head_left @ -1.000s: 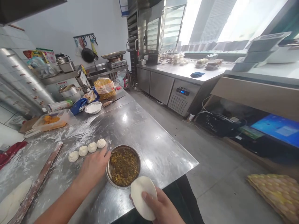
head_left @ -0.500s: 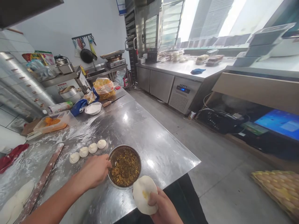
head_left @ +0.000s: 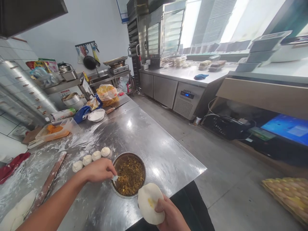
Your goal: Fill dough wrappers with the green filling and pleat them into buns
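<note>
My left hand is closed in a pinch around a pale, spoon-like utensil. The utensil's tip is down in a brown-yellow chopped filling, at the left side of a round metal bowl. Between the thumb and fingers of my right hand is a flat round dough wrapper, with a small yellow smear near its middle. It is held up just beside the bowl, at the table's near edge. Several pleated buns stand in a row behind my left hand, which partly hides them.
A floury rolling pin and a dough piece lie on the steel table at left. Farther back are a plastic tub of orange filling, a bowl of white powder and packaged goods. Egg trays sit at lower right.
My left hand has shifted slightly and turned, so the pale utensil now shows at the filling. The right hand still holds the wrapper beside the bowl. The view has moved a little.
</note>
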The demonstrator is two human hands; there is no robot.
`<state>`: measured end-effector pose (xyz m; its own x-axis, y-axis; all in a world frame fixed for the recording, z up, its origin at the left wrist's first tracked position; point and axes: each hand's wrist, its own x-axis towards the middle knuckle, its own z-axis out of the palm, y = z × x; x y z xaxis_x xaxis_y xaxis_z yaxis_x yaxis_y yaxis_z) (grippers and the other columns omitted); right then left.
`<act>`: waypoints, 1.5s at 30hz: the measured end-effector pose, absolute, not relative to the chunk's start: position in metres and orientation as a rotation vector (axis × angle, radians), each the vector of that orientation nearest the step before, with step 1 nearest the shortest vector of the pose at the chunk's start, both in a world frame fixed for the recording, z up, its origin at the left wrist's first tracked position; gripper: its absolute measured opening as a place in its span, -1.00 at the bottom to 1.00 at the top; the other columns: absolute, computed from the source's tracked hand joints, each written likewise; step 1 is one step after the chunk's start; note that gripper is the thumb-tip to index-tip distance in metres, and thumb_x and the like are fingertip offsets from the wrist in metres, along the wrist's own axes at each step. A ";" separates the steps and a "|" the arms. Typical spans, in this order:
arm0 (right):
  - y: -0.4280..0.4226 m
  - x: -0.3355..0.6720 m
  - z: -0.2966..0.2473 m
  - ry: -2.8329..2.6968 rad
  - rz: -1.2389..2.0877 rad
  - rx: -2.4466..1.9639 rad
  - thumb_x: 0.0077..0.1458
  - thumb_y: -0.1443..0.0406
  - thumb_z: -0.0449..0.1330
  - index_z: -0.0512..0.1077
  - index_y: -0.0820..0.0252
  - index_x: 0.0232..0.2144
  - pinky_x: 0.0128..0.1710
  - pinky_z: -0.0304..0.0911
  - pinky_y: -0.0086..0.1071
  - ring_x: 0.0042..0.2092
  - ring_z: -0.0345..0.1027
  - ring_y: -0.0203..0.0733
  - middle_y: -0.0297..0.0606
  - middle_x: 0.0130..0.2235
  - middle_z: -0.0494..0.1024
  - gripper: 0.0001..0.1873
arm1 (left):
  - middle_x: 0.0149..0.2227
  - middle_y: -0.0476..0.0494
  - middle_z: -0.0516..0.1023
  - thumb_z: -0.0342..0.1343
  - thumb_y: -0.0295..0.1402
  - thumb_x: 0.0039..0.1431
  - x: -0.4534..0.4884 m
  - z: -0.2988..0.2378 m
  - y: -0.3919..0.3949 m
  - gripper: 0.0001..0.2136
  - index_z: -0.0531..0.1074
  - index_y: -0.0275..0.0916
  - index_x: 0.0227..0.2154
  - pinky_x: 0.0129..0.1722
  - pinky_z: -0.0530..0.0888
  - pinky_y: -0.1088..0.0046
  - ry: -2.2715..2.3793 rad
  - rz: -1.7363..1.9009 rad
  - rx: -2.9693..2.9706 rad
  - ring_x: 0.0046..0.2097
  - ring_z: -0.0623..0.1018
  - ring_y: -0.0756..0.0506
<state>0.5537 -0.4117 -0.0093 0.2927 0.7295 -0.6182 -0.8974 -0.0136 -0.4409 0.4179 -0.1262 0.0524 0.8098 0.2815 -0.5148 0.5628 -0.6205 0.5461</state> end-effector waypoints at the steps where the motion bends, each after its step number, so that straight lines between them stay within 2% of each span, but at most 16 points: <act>1: -0.412 0.556 -0.007 0.266 1.303 -0.888 -0.26 0.35 0.30 0.62 0.25 -0.33 -0.34 0.33 -0.35 -0.28 0.51 -0.03 -0.17 -0.33 0.67 -0.69 | -0.19 -0.08 0.68 0.19 -0.25 0.07 0.417 0.051 -0.125 -0.73 0.72 -0.14 -0.22 -0.16 0.40 0.48 0.631 -0.486 2.224 -0.15 0.57 -0.11; 4: -0.411 0.565 0.008 0.352 1.241 -0.791 -0.10 0.22 0.37 0.62 0.27 -0.25 -0.20 0.40 -0.30 -0.14 0.56 0.04 -0.11 -0.23 0.69 -0.67 | -0.13 -0.10 0.66 0.21 -0.19 0.08 0.413 0.050 -0.124 -0.70 0.71 -0.17 -0.20 -0.24 0.40 0.49 0.686 -0.431 2.126 -0.21 0.55 -0.07; 8: -0.397 0.576 0.029 0.337 1.101 -0.757 -0.02 0.10 0.40 0.58 0.24 -0.01 -0.13 0.41 -0.30 -0.02 0.54 0.06 -0.14 -0.07 0.70 -0.45 | -0.15 -0.11 0.67 0.16 -0.13 0.19 0.409 0.059 -0.135 -0.64 0.66 -0.21 -0.08 -0.32 0.39 0.47 0.787 -0.312 2.064 -0.29 0.54 -0.06; 12: -0.367 0.572 0.040 0.295 1.055 -0.744 -0.01 0.04 0.40 0.57 0.21 0.00 -0.19 0.41 -0.29 -0.05 0.53 0.04 -0.20 -0.09 0.69 -0.43 | 0.03 -0.11 0.65 0.06 -0.09 0.34 0.410 0.070 -0.170 -0.61 0.58 -0.13 0.08 0.01 0.49 0.36 0.849 -0.101 2.076 -0.02 0.60 -0.15; 14: -0.351 0.566 0.043 0.268 1.090 -0.652 0.02 0.02 0.38 0.57 0.18 -0.01 -0.18 0.41 -0.27 -0.05 0.53 0.05 -0.21 -0.11 0.69 -0.46 | 0.10 -0.11 0.61 -0.02 -0.15 0.42 0.411 0.063 -0.196 -0.63 0.53 -0.06 0.15 0.13 0.49 0.32 0.850 0.070 2.170 0.09 0.58 -0.15; 16: -0.339 0.559 0.046 0.251 1.138 -0.554 0.05 0.00 0.35 0.57 0.19 -0.01 -0.16 0.41 -0.26 -0.04 0.53 0.05 -0.19 -0.12 0.69 -0.46 | 0.11 -0.13 0.59 -0.09 -0.29 0.45 0.411 0.045 -0.222 -0.60 0.48 -0.01 0.22 0.08 0.55 0.36 0.816 0.292 2.378 0.08 0.60 -0.11; 19: -0.333 0.552 0.046 0.250 1.152 -0.485 0.08 -0.03 0.33 0.56 0.20 0.01 -0.13 0.40 -0.27 -0.02 0.51 0.05 -0.17 -0.11 0.68 -0.44 | 0.08 -0.17 0.58 -0.08 -0.54 0.37 0.406 0.009 -0.253 -0.46 0.40 0.07 0.30 -0.01 0.60 0.43 0.727 0.660 2.740 0.03 0.63 -0.08; 22: -0.336 0.550 0.040 0.251 1.126 -0.496 0.09 -0.06 0.32 0.58 0.20 -0.02 -0.07 0.39 -0.24 0.02 0.49 0.08 -0.15 -0.09 0.67 -0.44 | 0.03 -0.14 0.59 -0.04 -0.61 0.32 0.395 -0.013 -0.268 -0.33 0.25 0.16 0.38 0.01 0.59 0.44 0.671 0.844 2.955 0.00 0.65 -0.08; 27: -0.339 0.550 0.032 0.236 1.087 -0.553 0.12 -0.07 0.32 0.59 0.18 -0.03 0.04 0.35 -0.25 0.07 0.46 0.06 -0.18 -0.06 0.66 -0.47 | -0.03 -0.11 0.61 -0.06 -0.62 0.32 0.385 -0.011 -0.270 -0.24 0.05 0.27 0.44 -0.06 0.62 0.49 0.744 0.807 3.030 -0.07 0.67 -0.07; 32: -0.339 0.551 0.036 0.224 1.157 -0.551 0.17 -0.15 0.23 0.57 0.18 0.05 0.06 0.35 -0.18 0.08 0.46 0.10 -0.14 -0.05 0.67 -0.37 | -0.01 -0.10 0.61 -0.06 -0.65 0.28 0.387 -0.008 -0.268 -0.16 -0.07 0.33 0.46 -0.08 0.63 0.49 0.658 0.708 2.968 -0.05 0.68 -0.08; 36: -0.343 0.554 0.037 0.240 1.167 -0.557 0.19 -0.14 0.22 0.56 0.23 0.09 0.07 0.34 -0.21 0.07 0.48 0.07 -0.11 -0.05 0.68 -0.34 | -0.03 -0.09 0.60 -0.08 -0.65 0.28 0.383 -0.005 -0.264 -0.20 0.04 0.29 0.44 -0.16 0.63 0.56 0.742 0.650 2.952 -0.12 0.68 -0.04; 40: -0.347 0.559 0.037 0.249 1.193 -0.532 0.20 -0.14 0.21 0.54 0.23 0.13 0.10 0.33 -0.17 0.11 0.47 0.10 -0.09 -0.01 0.68 -0.31 | 0.01 -0.12 0.58 -0.09 -0.67 0.26 0.383 0.000 -0.258 -0.26 0.23 0.22 0.38 -0.07 0.61 0.49 0.676 0.663 2.983 -0.03 0.65 -0.06; 45: -0.348 0.566 0.037 0.269 1.196 -0.548 0.19 -0.12 0.24 0.55 0.27 0.10 0.08 0.36 -0.18 0.08 0.51 0.08 -0.05 0.02 0.68 -0.33 | 0.00 -0.09 0.59 -0.09 -0.64 0.28 0.382 0.001 -0.255 -0.25 0.13 0.20 0.43 -0.07 0.59 0.58 0.609 0.683 3.022 -0.03 0.66 -0.03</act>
